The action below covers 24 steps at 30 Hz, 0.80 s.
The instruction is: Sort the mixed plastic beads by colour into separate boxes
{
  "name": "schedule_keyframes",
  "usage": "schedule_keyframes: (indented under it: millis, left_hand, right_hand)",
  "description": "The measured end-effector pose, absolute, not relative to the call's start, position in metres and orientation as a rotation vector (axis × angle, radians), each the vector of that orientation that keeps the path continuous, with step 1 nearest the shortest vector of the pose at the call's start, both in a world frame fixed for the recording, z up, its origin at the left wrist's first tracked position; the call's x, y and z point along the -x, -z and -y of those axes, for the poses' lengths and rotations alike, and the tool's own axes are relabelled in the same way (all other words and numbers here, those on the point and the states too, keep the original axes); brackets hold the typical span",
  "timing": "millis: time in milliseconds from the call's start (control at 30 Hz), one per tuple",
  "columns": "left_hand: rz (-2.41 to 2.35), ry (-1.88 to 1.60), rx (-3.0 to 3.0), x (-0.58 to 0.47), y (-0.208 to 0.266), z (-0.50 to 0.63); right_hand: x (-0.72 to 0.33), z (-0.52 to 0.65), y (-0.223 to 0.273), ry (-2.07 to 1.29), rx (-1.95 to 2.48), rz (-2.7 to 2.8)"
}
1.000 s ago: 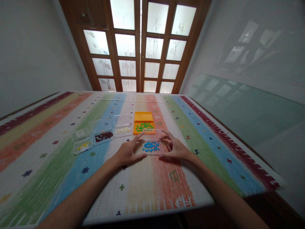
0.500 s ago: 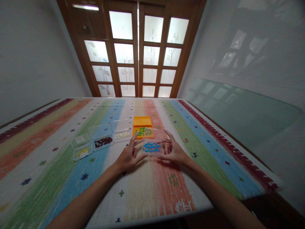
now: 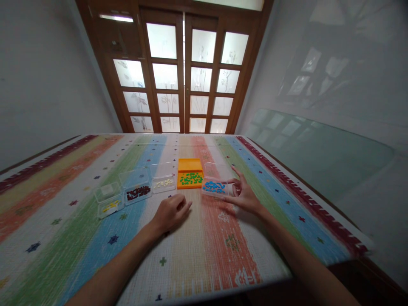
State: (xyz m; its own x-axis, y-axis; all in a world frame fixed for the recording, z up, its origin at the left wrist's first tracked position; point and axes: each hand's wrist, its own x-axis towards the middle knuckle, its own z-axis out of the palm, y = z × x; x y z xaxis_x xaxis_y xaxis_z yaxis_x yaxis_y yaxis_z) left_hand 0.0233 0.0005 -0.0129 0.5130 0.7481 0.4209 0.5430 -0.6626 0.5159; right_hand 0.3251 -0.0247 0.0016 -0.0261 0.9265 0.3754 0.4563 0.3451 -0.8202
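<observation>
A clear plastic box of small blue pieces (image 3: 213, 187) stands with its lid raised, just right of the orange box. My right hand (image 3: 244, 195) grips its right end, thumb at the near side and fingers behind. My left hand (image 3: 172, 212) is curled closed over the tablecloth, in front of the boxes, with nothing visible in it. Nearest to it are the orange box (image 3: 190, 164), opened and holding small green pieces (image 3: 191, 178), and a clear box of whitish pieces (image 3: 163, 183).
Further left are an open clear box of dark brown pieces (image 3: 138, 193) and another with yellow pieces (image 3: 110, 207). A striped tablecloth (image 3: 188, 250) covers the table. A glass panel (image 3: 318, 144) leans along the right wall, and wooden doors (image 3: 185, 106) stand behind the table.
The box of blue pieces has moved right and away from me, beside the orange box, with my right hand on it. My left hand has let go of it, drawn back and curled up.
</observation>
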Motion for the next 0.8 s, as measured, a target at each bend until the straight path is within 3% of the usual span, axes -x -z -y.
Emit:
schedule_keyframes:
  millis: [800]
  left_hand:
    - [-0.978,-0.741,-2.787,-0.021,0.030,-0.008]
  right_hand:
    - [-0.365,-0.012,0.007,-0.436,1.391,1.688]
